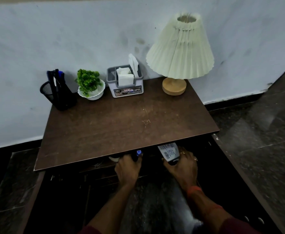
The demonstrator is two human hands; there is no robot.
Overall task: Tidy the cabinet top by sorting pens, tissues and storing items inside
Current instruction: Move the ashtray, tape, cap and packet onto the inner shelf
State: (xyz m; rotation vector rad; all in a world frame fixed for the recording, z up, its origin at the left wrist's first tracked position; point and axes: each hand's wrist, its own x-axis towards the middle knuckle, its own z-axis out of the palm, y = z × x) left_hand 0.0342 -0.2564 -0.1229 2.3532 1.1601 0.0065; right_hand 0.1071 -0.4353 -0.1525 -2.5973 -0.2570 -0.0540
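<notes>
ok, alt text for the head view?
Both hands reach below the front edge of a brown cabinet top: the left hand grips a blue-capped item, the right hand a barcoded white container. Along the wall stand a pen holder, potted plant, tissue box and lamp.

We note pens [58, 81] upright in a black mesh holder [60, 97] at the table's [121, 125] back left; white tissues [125, 76] standing in a grey box [126, 88].
</notes>
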